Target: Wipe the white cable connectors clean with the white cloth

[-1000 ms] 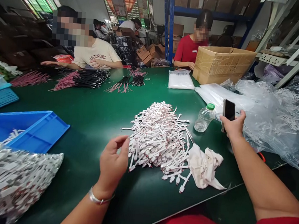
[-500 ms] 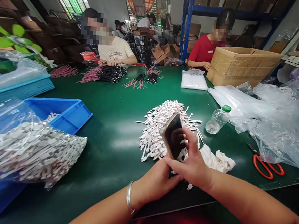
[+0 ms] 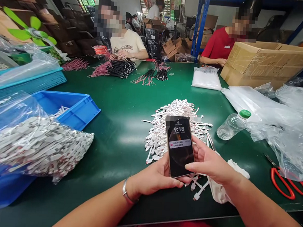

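Observation:
A black phone point(image 3: 180, 146) with its lock screen lit is held upright in both my hands above the green table point(image 3: 121, 104). My left hand point(image 3: 154, 178) cups it from below and the left. My right hand point(image 3: 211, 163) grips its right edge, thumb near the screen's lower corner. Behind the phone lies a heap of small white cable pieces point(image 3: 175, 121). A white cloth point(image 3: 229, 180) lies under my right wrist.
A clear bag of white pieces point(image 3: 34, 144) and blue trays point(image 3: 72, 108) sit at left. A plastic bottle point(image 3: 233, 124), clear bags point(image 3: 282, 118), red scissors point(image 3: 287, 185) and a cardboard box point(image 3: 267, 62) are at right. Two people sit across the table with cable bundles point(image 3: 118, 68).
My right hand brought the phone from the right side of the table to in front of me. My left hand joined it, and the screen now faces me, lit.

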Tool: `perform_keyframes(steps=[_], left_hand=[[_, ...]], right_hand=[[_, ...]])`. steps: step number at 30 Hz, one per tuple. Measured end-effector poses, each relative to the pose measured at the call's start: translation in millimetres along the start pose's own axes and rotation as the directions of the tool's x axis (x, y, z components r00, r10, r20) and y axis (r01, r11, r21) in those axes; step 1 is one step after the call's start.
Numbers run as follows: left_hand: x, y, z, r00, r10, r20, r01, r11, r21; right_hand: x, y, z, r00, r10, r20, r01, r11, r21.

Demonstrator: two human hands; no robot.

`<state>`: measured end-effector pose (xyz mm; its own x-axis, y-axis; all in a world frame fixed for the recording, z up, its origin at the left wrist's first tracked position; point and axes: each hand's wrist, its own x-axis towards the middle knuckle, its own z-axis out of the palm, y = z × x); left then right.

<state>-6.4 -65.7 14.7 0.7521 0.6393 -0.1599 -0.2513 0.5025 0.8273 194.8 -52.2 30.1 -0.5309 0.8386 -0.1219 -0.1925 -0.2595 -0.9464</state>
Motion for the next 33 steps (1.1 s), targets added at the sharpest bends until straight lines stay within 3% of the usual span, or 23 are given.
perform_keyframes(steps=[2, 8, 14, 21, 33], left_hand=[[0.1, -0.9, -2.8, 0.999, -0.034, 0.012, 0.034, 0.999, -0.02], [-0.8, -2.0, -6.6, 0.997, -0.071, 0.035, 0.072, 0.997, -0.024], [0.1, -0.4, -3.1, 0.997, -0.068, 0.042, 0.07, 0.996, -0.053], [-1.5, -1.2, -4.0, 0.997, -0.061, 0.053, 0.063, 0.997, -0.035], [-1.8, -0.5, -6.9, 0.994, -0.102, 0.043, 0.102, 0.995, 0.008]], right_hand=[[-0.7, -0.9, -0.4, 0.998, 0.023, 0.065, -0.024, 1.0, 0.019], [-1.1, 1.5, 6.0, 0.999, 0.001, -0.038, -0.005, 0.994, -0.109], [-0.1, 2.4, 5.4, 0.993, -0.067, -0.092, 0.055, 0.991, -0.125], [-1.1, 1.0, 4.9, 0.98, -0.162, -0.115, 0.141, 0.975, -0.173], [-1.3, 0.8, 1.7, 0.977, -0.166, -0.134, 0.132, 0.964, -0.232]])
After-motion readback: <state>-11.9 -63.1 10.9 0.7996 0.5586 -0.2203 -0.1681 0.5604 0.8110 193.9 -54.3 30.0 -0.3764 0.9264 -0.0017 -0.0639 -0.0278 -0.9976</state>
